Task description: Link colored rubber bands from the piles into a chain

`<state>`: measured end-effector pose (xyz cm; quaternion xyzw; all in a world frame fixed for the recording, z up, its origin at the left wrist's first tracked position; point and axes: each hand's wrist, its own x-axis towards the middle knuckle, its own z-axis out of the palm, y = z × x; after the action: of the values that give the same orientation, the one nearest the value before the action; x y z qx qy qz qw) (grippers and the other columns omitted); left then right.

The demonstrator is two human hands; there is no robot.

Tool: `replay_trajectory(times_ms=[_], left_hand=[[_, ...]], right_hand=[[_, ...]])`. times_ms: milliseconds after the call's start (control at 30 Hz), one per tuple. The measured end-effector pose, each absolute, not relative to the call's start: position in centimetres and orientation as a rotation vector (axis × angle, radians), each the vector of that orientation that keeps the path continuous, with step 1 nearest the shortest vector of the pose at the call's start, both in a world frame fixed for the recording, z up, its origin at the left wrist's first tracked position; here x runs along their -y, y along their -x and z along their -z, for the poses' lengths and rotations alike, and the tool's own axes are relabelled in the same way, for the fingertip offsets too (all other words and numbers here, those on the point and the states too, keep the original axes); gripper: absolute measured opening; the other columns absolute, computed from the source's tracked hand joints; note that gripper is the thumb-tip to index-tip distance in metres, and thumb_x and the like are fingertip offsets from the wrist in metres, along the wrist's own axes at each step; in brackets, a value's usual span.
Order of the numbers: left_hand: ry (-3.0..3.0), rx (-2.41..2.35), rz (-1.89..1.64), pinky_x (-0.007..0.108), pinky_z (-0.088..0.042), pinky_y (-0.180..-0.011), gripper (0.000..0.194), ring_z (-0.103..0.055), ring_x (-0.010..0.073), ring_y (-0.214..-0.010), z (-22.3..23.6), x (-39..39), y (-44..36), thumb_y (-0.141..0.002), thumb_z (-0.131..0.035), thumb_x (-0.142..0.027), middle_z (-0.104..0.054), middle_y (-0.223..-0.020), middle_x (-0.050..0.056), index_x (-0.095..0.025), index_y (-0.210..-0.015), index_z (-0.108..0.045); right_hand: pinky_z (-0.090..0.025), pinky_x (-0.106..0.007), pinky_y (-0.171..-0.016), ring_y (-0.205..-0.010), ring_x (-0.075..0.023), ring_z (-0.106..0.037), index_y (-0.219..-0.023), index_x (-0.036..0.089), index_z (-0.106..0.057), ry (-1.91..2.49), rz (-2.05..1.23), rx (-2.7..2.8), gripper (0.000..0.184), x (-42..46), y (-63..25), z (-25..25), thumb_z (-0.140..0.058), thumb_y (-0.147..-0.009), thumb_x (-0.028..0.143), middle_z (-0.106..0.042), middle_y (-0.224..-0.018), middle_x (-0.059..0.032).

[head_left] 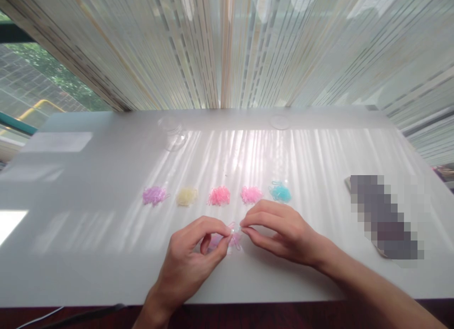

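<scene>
My left hand (198,255) is closed in a pinch just above the table, its thumb and forefinger together. Facing it from the right, my right hand (282,232) pinches too, its fingertips a little apart from the left ones. Between them is a tiny translucent pale-blue loop (237,230), which looks like a small rubber band; its details are blurred. Below the fingers lies a loose pile of pink and purple rubber bands (234,243), partly hidden by my left hand. Beyond are heaps of purple bands (154,195), yellow bands (186,196), coral bands (219,196), pink bands (251,194) and teal bands (280,192).
A clear round container (174,138) stands on the white table (106,244) at the back left. Near the back edge lies a clear round lid (280,122). A blurred-out long dark object (385,217) rests at the right. Striped curtains (220,49) hang behind the table.
</scene>
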<state>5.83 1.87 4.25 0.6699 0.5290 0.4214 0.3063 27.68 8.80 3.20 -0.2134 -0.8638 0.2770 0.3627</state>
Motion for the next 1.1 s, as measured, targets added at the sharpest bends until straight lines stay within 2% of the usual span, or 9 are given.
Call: replay_trajectory(times_ms=[233,367,633,933,1100], left_hand=[[-1.829,-1.396,-1.123,0.015,-0.047,-0.051,0.017,-0.053,0.0063,-0.056,-4.4,-1.9,-4.9,-0.088,-0.068,-0.007,-0.073,-0.081,-0.004,-0.023,-0.089,-0.071],[-1.860,-1.409,-1.132,0.015,-0.047,-0.050,0.014,-0.054,0.0067,-0.058,-4.2,-1.8,-3.9,-0.089,-0.068,-0.009,-0.073,-0.081,-0.004,-0.023,-0.089,-0.071],[-1.889,-1.414,-1.111,0.013,-0.048,-0.051,0.011,-0.054,0.0056,-0.057,-3.3,-1.3,-2.9,-0.091,-0.069,-0.013,-0.073,-0.082,-0.005,-0.024,-0.091,-0.071],[-1.837,-1.397,-1.141,0.012,-0.050,-0.051,0.012,-0.060,0.0065,-0.060,-3.1,-1.0,-2.8,-0.089,-0.069,-0.012,-0.075,-0.082,-0.004,-0.024,-0.090,-0.072],[-1.816,-1.399,-1.138,0.012,-0.051,-0.051,0.013,-0.063,0.0072,-0.062,-3.2,-1.1,-3.0,-0.089,-0.069,-0.011,-0.075,-0.082,-0.003,-0.024,-0.088,-0.072]], right_hand=[[-0.058,-0.029,-0.072,-0.081,-0.0171,-0.070,-0.103,0.019,-0.069,0.735,-0.511,2.265,0.009,-11.1,-30.4,-4.3,-0.061,-0.099,0.015,-0.074,-0.090,-0.0056],[-0.055,-0.028,-0.061,-0.075,-0.0163,-0.069,-0.097,0.021,-0.071,1.101,-0.421,2.236,0.013,-13.2,-33.6,-5.1,-0.060,-0.101,0.024,-0.074,-0.088,-0.0039],[-0.055,-0.033,-0.069,-0.088,-0.0203,-0.069,-0.094,0.023,-0.075,1.463,-0.604,2.235,0.027,-15.0,-36.0,-4.6,-0.056,-0.102,0.041,-0.074,-0.100,-0.0063],[-0.053,-0.032,-0.065,-0.079,-0.0185,-0.066,-0.088,0.023,-0.075,1.446,-0.737,2.211,0.029,-14.8,-34.4,-4.4,-0.058,-0.099,0.044,-0.072,-0.093,-0.0061],[-0.054,-0.034,-0.070,-0.084,-0.0197,-0.066,-0.085,0.024,-0.075,1.491,-0.745,2.280,0.029,-14.7,-34.6,-4.4,-0.057,-0.098,0.041,-0.071,-0.095,-0.0055]])
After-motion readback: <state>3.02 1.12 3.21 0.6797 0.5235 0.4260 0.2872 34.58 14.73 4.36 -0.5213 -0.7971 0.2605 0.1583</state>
